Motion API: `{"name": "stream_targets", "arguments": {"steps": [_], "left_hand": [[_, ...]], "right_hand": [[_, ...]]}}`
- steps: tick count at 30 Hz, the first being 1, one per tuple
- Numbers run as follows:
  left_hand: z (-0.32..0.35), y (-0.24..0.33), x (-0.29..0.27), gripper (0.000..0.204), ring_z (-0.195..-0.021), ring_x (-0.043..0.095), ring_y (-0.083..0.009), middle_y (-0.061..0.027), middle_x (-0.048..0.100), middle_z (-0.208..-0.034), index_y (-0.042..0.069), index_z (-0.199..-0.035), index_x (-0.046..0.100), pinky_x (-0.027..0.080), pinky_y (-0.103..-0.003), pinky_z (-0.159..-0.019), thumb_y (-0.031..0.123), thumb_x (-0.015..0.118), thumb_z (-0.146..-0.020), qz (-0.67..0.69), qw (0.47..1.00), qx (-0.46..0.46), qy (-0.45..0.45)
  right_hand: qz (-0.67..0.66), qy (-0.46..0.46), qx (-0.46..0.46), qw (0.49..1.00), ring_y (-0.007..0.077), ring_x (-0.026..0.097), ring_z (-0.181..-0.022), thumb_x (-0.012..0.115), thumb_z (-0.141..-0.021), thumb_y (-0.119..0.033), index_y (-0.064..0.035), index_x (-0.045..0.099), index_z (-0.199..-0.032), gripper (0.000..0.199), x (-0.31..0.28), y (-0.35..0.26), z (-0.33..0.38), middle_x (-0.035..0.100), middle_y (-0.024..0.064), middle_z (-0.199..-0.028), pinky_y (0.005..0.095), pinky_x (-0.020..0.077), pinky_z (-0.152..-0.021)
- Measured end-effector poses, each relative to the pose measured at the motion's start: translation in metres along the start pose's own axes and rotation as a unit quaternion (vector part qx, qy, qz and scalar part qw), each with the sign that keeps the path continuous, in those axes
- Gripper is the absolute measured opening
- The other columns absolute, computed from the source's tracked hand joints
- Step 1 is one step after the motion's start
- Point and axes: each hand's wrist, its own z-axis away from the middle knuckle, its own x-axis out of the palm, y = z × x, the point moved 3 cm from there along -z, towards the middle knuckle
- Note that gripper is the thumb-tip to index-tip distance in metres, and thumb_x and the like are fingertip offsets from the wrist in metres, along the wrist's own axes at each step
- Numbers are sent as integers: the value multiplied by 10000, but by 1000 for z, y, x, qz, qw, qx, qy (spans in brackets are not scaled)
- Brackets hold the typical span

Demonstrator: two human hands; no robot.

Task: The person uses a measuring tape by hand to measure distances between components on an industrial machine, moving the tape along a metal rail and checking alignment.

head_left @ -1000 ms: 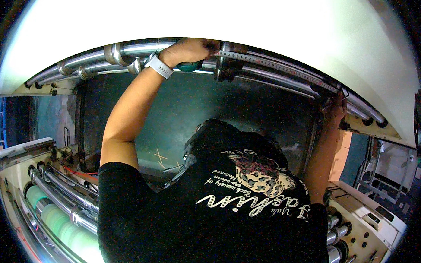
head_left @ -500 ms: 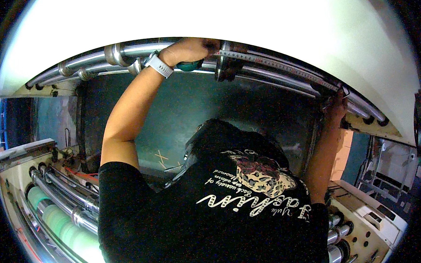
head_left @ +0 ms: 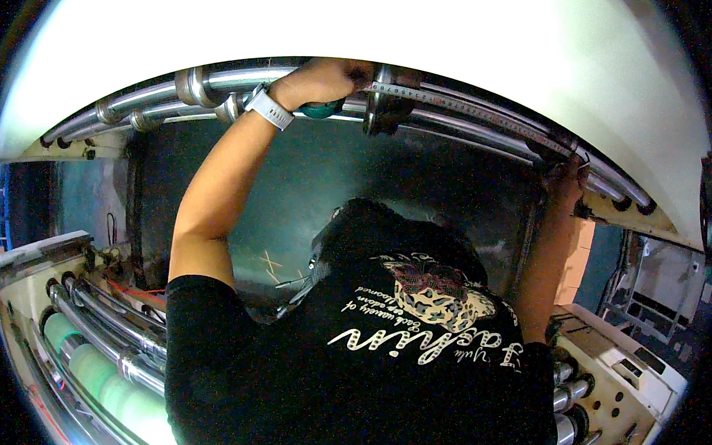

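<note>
Little had moved since the earlier frame: the rods and the left hand (head_left: 323, 80) sat very slightly higher in the view, the print on the black T-shirt (head_left: 299, 389) had slipped a touch leftward, and the measuring tape (head_left: 462, 107) remained stretched between the two hands. It was a thin, pale, flat ribbon with fine markings, running straight along smooth, shiny steel rods (head_left: 245, 79). Thick ring-shaped collars (head_left: 192, 87) circled the rods on the left; a darker, grimy collar (head_left: 381, 112) stood just beside the left hand. Above, a broad, glossy white panel (head_left: 349, 23) curved across, washed out by light.

The left hand was curled closed, its shadowed fingertips gripping the tape's near end beside the dark collar. A pale, ribbed watch strap (head_left: 270, 109) wrapped that wrist, and a rounded green object (head_left: 318, 110) showed just under the hand; whether the palm touched it could not be told. The right hand (head_left: 570, 174), mostly in shadow, was closed on the tape's far end near the rods' right side; its separate fingers were hard to make out.

Below the rods spread a dark, dull, smudged surface (head_left: 213, 172) with a few thin straw-coloured sticks (head_left: 270, 265). At lower left lay a smooth, pale-green roller (head_left: 102, 372).
</note>
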Motion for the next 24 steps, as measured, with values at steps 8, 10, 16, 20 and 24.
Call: {"name": "stream_targets", "arguments": {"steps": [8,10,16,20,24], "left_hand": [[-1,-17,10,155,-660,533,-222,-150,564,-722,33,-832,571,416,-335,-629,156,505,-764,24,995,-61,-75],[-3,-21,12,154,-652,530,-234,-154,560,-709,29,-823,570,415,-341,-624,155,502,-765,33,995,-50,-82],[-1,-18,10,160,-676,540,-229,-157,574,-732,33,-845,580,421,-343,-646,144,497,-766,13,998,-33,-47],[0,-14,10,168,-690,541,-241,-155,580,-755,41,-866,582,422,-346,-660,145,498,-765,15,997,-50,-60],[-1,-13,9,168,-689,537,-242,-149,581,-759,51,-881,578,419,-345,-660,152,507,-767,6,997,-48,-63]], "right_hand": [[-60,-2,95,994,132,465,-455,517,-835,-164,-114,476,-869,73,20,-15,19,535,56,-625,263,387,-356],[-53,-21,65,996,132,458,-449,514,-837,-167,-111,479,-864,71,14,-12,15,537,57,-628,257,387,-357],[-3,-17,36,999,134,470,-490,521,-833,-166,-100,491,-845,74,-5,-1,2,545,52,-678,252,395,-386],[-57,97,68,991,133,467,-515,539,-822,-161,-95,499,-823,77,-9,7,2,542,51,-691,248,392,-412],[-26,44,68,996,130,456,-507,568,-801,-139,-117,496,-802,76,-9,2,3,534,38,-666,244,369,-404]]}}
